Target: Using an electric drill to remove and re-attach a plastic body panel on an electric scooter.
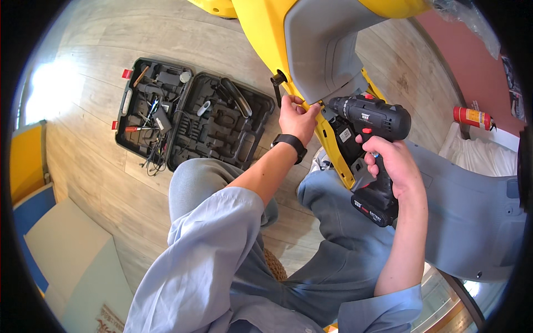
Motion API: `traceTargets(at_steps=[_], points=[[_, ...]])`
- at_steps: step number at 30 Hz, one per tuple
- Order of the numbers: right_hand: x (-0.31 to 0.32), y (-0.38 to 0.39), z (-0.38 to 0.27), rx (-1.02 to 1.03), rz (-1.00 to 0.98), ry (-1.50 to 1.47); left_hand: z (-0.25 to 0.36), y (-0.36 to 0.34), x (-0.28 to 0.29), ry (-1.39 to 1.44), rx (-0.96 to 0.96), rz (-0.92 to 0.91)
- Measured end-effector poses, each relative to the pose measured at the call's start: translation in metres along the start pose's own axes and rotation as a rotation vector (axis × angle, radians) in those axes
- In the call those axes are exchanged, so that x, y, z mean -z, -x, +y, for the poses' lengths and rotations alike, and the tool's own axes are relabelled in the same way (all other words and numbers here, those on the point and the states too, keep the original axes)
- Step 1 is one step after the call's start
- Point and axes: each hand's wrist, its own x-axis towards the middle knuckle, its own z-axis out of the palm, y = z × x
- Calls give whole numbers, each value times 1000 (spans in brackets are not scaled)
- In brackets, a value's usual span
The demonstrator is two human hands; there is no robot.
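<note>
And the right hand (388,161) is clamped on the black drill (383,119), nose close to the yellow frame (335,154), just by the left hand (297,119), whose grip I can't make out. Looks like screw-driving; next, I'd say, wants steady alignment.

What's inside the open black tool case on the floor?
The case holds a red-handled tool and tangled cables in its left half, a dark curved tool in its right. Anything beneath the cables is covered.
</note>
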Motion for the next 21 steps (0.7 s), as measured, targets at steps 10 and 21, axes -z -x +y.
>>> traceTargets(at_steps=[10, 21], points=[[-1, 1, 0, -4, -16, 2, -4, -1, -1, -39, -14, 12], [-2, 2, -2, -13, -7, 2, 0, 0, -1, -48, -18, 9]])
